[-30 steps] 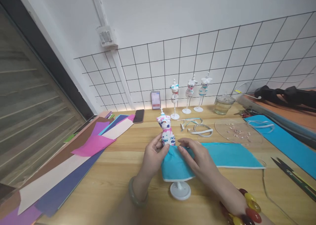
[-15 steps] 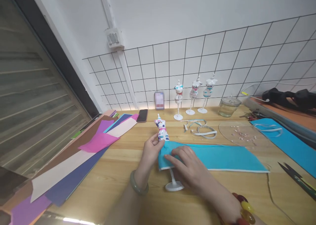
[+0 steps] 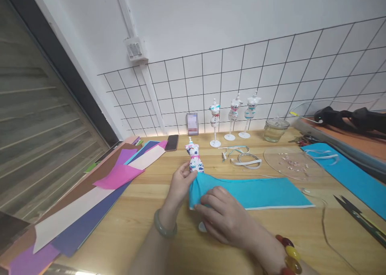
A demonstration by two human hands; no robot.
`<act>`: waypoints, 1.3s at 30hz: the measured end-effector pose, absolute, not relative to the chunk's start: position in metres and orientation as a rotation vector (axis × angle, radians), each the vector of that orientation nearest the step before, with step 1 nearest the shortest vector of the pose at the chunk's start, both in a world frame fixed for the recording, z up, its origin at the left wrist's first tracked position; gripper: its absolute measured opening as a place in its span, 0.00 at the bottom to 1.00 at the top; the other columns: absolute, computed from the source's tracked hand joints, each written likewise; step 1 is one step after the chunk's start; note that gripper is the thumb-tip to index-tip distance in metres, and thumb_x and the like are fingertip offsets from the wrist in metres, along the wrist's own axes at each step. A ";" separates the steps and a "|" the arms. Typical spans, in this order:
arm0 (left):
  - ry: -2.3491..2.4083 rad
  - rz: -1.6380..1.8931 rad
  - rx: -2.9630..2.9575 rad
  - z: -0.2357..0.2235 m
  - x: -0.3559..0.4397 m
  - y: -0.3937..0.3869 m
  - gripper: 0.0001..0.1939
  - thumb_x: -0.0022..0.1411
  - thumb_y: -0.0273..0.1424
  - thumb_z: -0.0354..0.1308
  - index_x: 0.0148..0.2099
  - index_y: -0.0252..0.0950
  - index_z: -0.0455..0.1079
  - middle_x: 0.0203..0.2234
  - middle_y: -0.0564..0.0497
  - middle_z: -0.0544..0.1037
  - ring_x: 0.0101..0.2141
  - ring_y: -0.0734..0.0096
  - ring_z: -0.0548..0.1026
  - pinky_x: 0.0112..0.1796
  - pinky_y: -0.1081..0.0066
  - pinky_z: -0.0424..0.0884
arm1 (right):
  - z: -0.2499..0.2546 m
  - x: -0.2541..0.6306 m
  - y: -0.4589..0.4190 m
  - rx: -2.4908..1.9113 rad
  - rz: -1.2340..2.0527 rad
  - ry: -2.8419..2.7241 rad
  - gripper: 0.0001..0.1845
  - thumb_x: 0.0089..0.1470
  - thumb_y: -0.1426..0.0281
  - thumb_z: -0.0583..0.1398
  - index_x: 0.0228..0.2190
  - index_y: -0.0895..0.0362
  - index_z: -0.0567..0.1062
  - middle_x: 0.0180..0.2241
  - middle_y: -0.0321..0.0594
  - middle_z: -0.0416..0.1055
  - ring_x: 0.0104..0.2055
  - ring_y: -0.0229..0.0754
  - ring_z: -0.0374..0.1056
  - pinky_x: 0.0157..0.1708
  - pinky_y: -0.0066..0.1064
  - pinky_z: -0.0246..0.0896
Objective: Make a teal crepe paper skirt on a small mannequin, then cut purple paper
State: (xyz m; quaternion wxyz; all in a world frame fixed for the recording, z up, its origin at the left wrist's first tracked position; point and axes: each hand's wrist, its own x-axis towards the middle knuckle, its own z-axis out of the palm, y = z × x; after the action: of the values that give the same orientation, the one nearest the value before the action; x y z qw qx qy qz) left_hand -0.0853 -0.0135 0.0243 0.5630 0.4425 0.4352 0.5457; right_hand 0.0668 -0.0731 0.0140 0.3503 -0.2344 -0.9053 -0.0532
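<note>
The left hand [image 3: 180, 186] has thumb and fingers closed on the gathered end of a blue cloth [image 3: 265, 190], pressing it against the waist of a small patterned dress form [image 3: 196, 163] that stands on the wooden counter [image 3: 114, 230]. The form lies just ahead and to the right of the left hand, which is the nearer of the two and touches it. The right hand [image 3: 224, 216] lies with curled fingers over the near part of the cloth, in front of the form's stand, and covers most of its white base [image 3: 202, 226]; whether these fingers pinch the cloth or only rest on it, I cannot tell. The cloth's long axis runs from side to side: one end is bunched at the form's waist, while the rest reaches past the right hand, its free end pointing right. Its white-trimmed edge faces the person. The form is roughly upright, its long axis crosswise to the cloth, its neck leaning slightly left in the view. Beyond the cloth are a coil of pale ribbon [image 3: 255, 162] and a clear plate [image 3: 269, 162] with small beads; dark scissors [image 3: 356, 214] lie farther right, well apart from both hands, blades towards the cloth.
</note>
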 end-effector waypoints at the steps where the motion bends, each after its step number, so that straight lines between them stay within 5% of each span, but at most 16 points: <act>1: 1.012 1.280 1.041 0.024 -0.086 -0.014 0.28 0.45 0.31 0.64 0.50 0.31 0.63 0.28 0.48 0.78 0.25 0.74 0.73 0.29 0.75 0.66 | 0.016 0.069 -0.072 -0.624 -0.077 -2.299 0.13 0.52 0.73 0.54 0.42 0.59 0.68 0.34 0.44 0.68 0.37 0.44 0.61 0.35 0.38 0.57; 8: 0.838 1.171 1.150 0.022 -0.088 -0.019 0.26 0.47 0.32 0.64 0.48 0.33 0.64 0.36 0.42 0.77 0.38 0.62 0.75 0.38 0.68 0.68 | 0.014 0.089 -0.048 -1.135 0.342 -1.791 0.12 0.55 0.65 0.53 0.41 0.55 0.67 0.40 0.45 0.69 0.45 0.46 0.63 0.43 0.39 0.58; 15: 0.779 1.181 1.169 0.027 -0.086 -0.024 0.24 0.46 0.29 0.64 0.48 0.34 0.67 0.42 0.42 0.75 0.43 0.63 0.72 0.42 0.69 0.67 | 0.022 0.087 -0.047 -1.151 0.822 -1.710 0.15 0.54 0.60 0.53 0.27 0.57 0.70 0.29 0.39 0.71 0.34 0.41 0.66 0.35 0.31 0.60; 20: 0.784 1.198 1.184 0.026 -0.084 -0.025 0.25 0.46 0.29 0.64 0.49 0.34 0.67 0.37 0.44 0.77 0.37 0.66 0.74 0.39 0.70 0.68 | 0.029 0.086 -0.052 -1.108 0.904 -1.637 0.12 0.49 0.62 0.58 0.24 0.57 0.69 0.26 0.36 0.70 0.31 0.39 0.65 0.32 0.28 0.60; 39: 0.658 1.162 1.247 0.023 -0.084 -0.025 0.27 0.46 0.26 0.64 0.51 0.35 0.64 0.43 0.44 0.74 0.45 0.62 0.70 0.46 0.66 0.65 | 0.029 0.085 -0.056 -1.102 0.801 -1.628 0.09 0.48 0.63 0.59 0.27 0.56 0.74 0.29 0.38 0.75 0.33 0.42 0.69 0.34 0.31 0.63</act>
State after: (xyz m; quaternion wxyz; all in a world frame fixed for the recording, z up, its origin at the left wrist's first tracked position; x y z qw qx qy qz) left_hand -0.0838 -0.0254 0.0235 0.6109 0.5402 0.2852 0.5036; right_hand 0.0848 -0.0556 0.0286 0.4878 -0.4531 -0.6695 0.3294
